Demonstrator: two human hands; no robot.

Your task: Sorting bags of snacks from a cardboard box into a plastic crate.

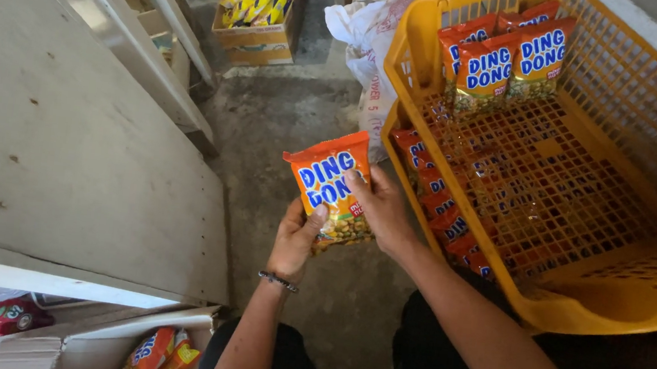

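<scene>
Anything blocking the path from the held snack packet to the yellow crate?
Nothing visible. Both hands, left hand and right hand, hold the snack packet just left of the yellow crate; only its near rim lies between.

Snack packet (335, 187) lower edge covered by left hand (295, 242) and right hand (378, 207). Yellow crate (632, 269) cut off at right edge; packets beneath it only show through the mesh. Box of packets (161, 355) bottom-left clipped by frame. Far cardboard box (259, 16) contents too small, probably snack bags.
</scene>
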